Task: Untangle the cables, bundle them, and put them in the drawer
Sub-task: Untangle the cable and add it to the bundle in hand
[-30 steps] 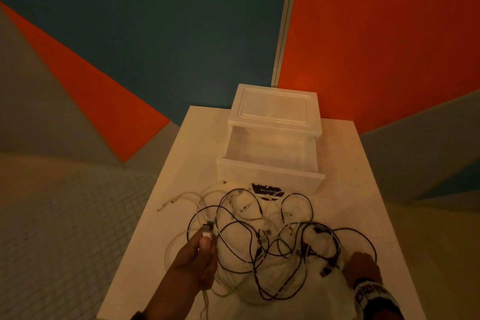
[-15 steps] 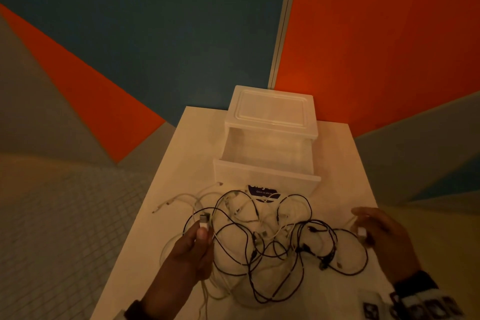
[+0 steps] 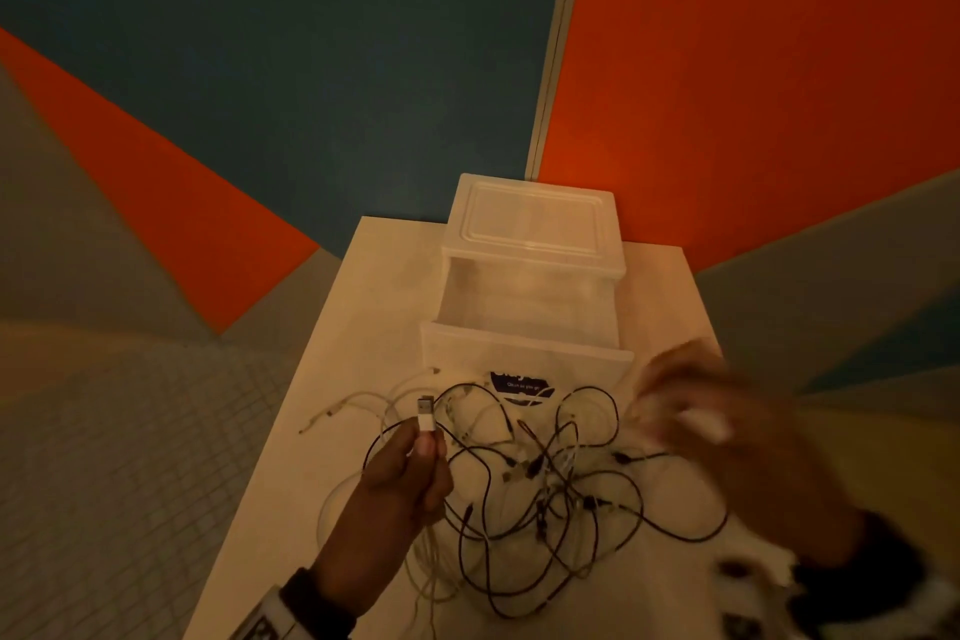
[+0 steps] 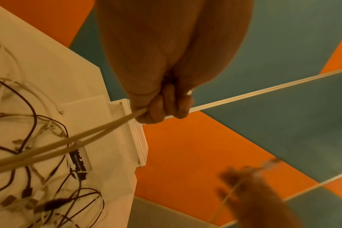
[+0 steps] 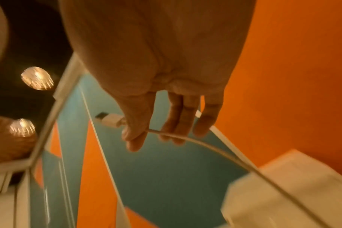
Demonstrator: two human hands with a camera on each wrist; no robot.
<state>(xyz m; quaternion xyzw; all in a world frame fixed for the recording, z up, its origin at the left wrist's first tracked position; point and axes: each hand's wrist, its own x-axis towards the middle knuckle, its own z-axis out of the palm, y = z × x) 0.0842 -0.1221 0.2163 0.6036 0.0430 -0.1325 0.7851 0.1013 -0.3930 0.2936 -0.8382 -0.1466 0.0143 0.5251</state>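
The left hand (image 3: pixel 402 478) is curled round a white cable (image 4: pixel 55 143), its grip clamped just below the plug (image 3: pixel 426 412), which stands upright above the thumb. In the left wrist view two strands of that cable run taut from the closed fingers (image 4: pixel 166 106) down and left, out of the picture. The right hand (image 3: pixel 727 437), raised to the right of the tangle, is badly blurred in the head view; the right wrist view shows it pinching a second white cable (image 5: pixel 215 148) between thumb and fingers just behind its plug (image 5: pixel 109 119), the cable curving away to the lower right.

The tangle (image 3: pixel 540 478) of black and white cables lies on the tabletop (image 3: pixel 358 327) between the two hands, just near of the drawer (image 3: pixel 524 348). The drawer is pulled out of its clear plastic box (image 3: pixel 535 224) at the far end of the tabletop, a dark label (image 3: pixel 522 382) on its front. One white cable end (image 3: pixel 317 424) trails off to the left of the heap.

Behind stand wall panels of blue, orange and grey; a tiled floor lies to the left. The light is dim and warm. Which strands in the heap belong to the held cables cannot be made out.
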